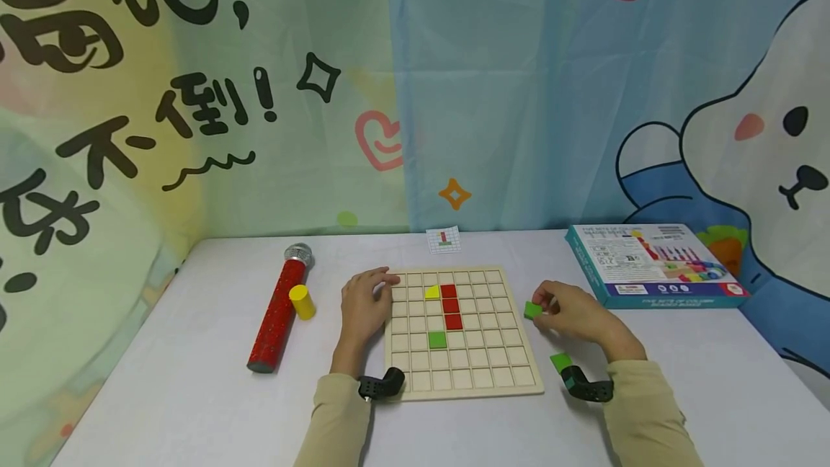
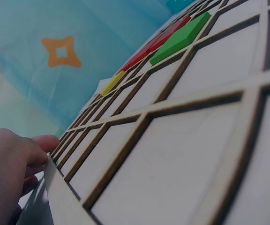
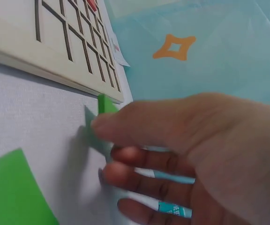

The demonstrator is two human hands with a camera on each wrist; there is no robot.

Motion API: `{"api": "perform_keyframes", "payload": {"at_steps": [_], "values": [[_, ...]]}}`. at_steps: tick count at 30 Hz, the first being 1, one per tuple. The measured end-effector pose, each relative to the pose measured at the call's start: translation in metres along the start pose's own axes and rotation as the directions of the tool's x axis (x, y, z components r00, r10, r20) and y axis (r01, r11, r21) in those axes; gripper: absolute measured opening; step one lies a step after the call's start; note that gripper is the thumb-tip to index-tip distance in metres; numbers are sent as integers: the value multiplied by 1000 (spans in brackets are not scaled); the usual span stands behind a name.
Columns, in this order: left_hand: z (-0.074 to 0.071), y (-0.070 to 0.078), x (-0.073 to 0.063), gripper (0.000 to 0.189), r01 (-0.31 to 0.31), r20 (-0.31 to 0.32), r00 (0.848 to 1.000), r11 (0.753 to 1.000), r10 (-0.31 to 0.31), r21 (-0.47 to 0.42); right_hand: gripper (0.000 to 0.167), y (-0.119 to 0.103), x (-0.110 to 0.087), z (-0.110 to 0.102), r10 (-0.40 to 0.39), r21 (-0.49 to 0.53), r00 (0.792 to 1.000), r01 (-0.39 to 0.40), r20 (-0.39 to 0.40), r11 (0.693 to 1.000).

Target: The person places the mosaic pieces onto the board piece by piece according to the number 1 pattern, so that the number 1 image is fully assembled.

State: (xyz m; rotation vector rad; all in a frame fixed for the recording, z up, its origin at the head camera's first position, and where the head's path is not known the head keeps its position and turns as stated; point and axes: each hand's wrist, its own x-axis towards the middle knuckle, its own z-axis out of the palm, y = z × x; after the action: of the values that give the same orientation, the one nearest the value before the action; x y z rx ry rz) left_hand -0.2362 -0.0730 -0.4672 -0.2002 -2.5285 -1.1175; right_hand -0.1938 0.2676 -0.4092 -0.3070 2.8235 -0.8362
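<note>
A pale wooden grid board (image 1: 480, 383) lies on the table, holding one yellow tile (image 1: 431, 292), a column of three red tiles (image 1: 450, 306) and one green tile (image 1: 437, 339). My left hand (image 1: 364, 306) rests at the board's left edge, fingers at its upper left corner; in the left wrist view, the fingertips touch the rim. Right of the board, my right hand (image 1: 570, 312) pinches a green tile (image 1: 533, 310) between thumb and fingers, tilted just above the table. A second green tile (image 1: 560, 362) lies near the right wrist.
Left of the board lie a red microphone (image 1: 279, 316) and a yellow cylinder (image 1: 302, 302). A small pattern card (image 1: 444, 240) sits behind the board. At the back right is a flat game box (image 1: 658, 265), and a printed curtain (image 1: 493, 92) hangs behind the table.
</note>
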Motion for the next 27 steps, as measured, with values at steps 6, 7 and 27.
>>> {"api": "perform_keyframes", "payload": {"at_steps": [6, 7, 27], "values": [[0, -1, -1, 19, -3, 3, 1000, 1000, 3, -18, 28, -4, 2, 1, -76, 32, 997, 77, -25, 997], [0, -1, -1, 19, -5, 2, 1000, 1000, 5, -20, 28, -4, 2, 1, -91, 36, 996, 92, -24, 995], [1, -3, 0, 18, -18, -6, 1000, 1000, 18, -14, 30, -27, 10, 23, -211, 23, 978, 211, 1, 977]]}}
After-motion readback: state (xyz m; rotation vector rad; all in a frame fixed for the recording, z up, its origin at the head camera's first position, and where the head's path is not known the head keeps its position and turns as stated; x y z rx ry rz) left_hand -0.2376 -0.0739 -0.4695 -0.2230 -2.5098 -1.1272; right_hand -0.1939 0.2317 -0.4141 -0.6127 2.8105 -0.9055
